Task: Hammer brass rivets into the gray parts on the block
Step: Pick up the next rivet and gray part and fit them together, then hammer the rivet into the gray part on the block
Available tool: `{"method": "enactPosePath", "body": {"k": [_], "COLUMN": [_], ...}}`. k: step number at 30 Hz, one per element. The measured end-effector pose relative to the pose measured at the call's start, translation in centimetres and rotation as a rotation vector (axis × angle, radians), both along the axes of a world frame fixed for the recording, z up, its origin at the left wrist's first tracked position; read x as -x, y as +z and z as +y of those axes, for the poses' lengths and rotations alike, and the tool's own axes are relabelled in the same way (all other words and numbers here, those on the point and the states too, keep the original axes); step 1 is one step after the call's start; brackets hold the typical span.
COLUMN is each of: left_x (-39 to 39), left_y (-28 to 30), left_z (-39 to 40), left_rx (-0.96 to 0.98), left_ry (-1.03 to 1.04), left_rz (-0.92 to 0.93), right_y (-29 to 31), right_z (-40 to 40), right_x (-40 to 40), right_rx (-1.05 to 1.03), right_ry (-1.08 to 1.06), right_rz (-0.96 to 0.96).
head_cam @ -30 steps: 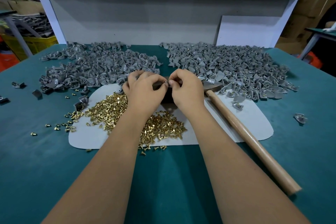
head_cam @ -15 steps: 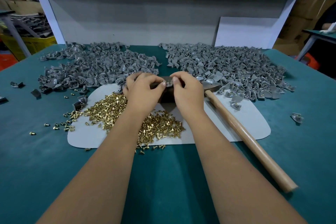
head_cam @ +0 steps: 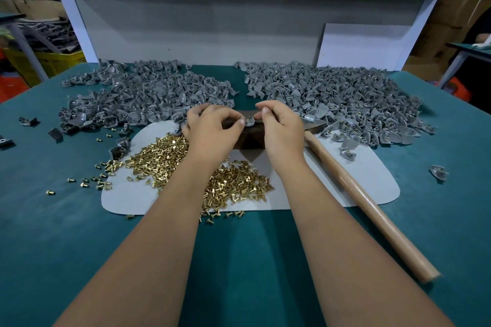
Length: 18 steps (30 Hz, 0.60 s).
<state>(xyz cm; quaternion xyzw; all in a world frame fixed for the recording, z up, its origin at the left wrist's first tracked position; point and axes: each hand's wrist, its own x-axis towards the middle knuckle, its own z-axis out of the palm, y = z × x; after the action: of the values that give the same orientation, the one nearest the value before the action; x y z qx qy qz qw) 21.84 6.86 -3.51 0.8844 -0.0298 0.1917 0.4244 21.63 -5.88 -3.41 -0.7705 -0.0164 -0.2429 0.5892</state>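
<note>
A small gray part (head_cam: 249, 121) with a brass rivet in it sits on top of the dark block (head_cam: 249, 138) at the table's middle. My left hand (head_cam: 212, 133) pinches the part's left side with thumb and fingertip. My right hand (head_cam: 281, 130) has its fingers curled just right of the part, and whether they touch it is hard to tell. A heap of brass rivets (head_cam: 186, 164) lies on the pale mat (head_cam: 345, 183) under my left wrist. The hammer (head_cam: 358, 199) lies on the mat to the right, wooden handle toward me, head hidden behind my right hand.
Two big piles of gray parts fill the back of the green table, one on the left (head_cam: 138, 98) and one on the right (head_cam: 340, 103). Loose rivets (head_cam: 87, 180) and stray gray parts (head_cam: 438, 172) lie off the mat. A white panel (head_cam: 364, 45) leans at the back.
My two hands have drawn slightly apart over the block, uncovering the gray part with its rivet between the fingertips. The hammer has not moved.
</note>
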Motion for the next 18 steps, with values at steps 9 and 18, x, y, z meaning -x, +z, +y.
{"method": "enactPosePath", "body": {"k": [9,18], "left_x": [0.0,0.4], "left_y": [0.0,0.5], "left_z": [0.1,0.2], "left_rx": [0.003,0.133], "left_ry": [0.013,-0.020], "left_rz": [-0.001,0.064], "right_y": [0.1,2.9], "right_z": [-0.1,-5.7], "right_x": [0.5,3.2], "right_rx": [0.100,0.300], "right_ry": [0.010,-0.235], "right_rz": [0.026,0.175]}}
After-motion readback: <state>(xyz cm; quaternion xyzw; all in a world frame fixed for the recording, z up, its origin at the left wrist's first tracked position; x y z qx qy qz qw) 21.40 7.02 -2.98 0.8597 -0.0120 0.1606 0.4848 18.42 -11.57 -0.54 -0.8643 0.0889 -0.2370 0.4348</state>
